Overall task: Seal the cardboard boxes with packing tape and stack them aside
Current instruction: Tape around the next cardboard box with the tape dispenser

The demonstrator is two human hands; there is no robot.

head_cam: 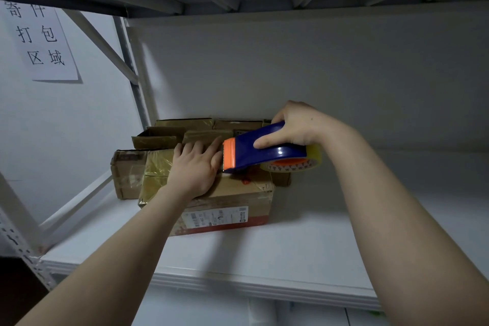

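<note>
head view: left hand point(194, 167) spread flat on the box point(246, 193); right hand point(296, 127) grips the tape dispenser point(277, 151), seemingly touching its top.

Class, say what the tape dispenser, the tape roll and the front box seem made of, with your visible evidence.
Tape dispenser: probably hard plastic, glossy blue with an orange tip; it shows sharp highlights. Tape roll: clear yellowish film, likely plastic, see-through at the edge. Front box: matte brown cardboard, creased and scuffed.

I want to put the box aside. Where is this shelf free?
The shelf is bare right of the front box, below the tape dispenser, and along its front edge. The back-left corner is crowded with boxes.
</note>
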